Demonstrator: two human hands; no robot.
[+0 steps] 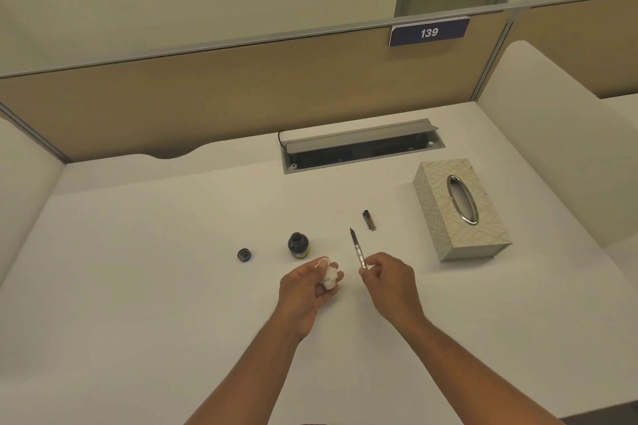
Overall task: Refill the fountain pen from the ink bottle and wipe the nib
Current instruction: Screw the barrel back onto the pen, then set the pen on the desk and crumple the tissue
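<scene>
- White and smooth, the table [138, 286] fills your view, walled at the back by a tan partition [207, 97] under a grey metal rail. A dark blue plate [429, 32] on it reads 139.
- Your left grip [307, 290] is curled round a crumpled white tissue [329, 276]. The soft wad bulges out between thumb and fingers, just in front of the ink bottle.
- Your right grip [390, 283] pinches the fountain pen [357, 248] at its rear end. The slim, partly silvery shaft slants away from you, and the dark pointed nib [351, 231] is at its far end, apart from the tissue.
- The ink bottle [298, 245] is small, round and made of dark glass, with a yellowish label low on its front. It stands upright and uncapped on the table, left of the pen.
- Its round black lid [244, 255] lies on the table near the bottle's left side, not touching it.
- A short dark pen cap [369, 220] lies flat just beyond the nib, between the pen and the tissue box.
- The tissue box [445, 217] is a pale rectangular block with a leaf pattern. Its oval opening has a shiny metal rim.
- A recessed grey metal cable tray [362, 140] sits at the back of the table, with its long flap raised over a dark slot.
</scene>
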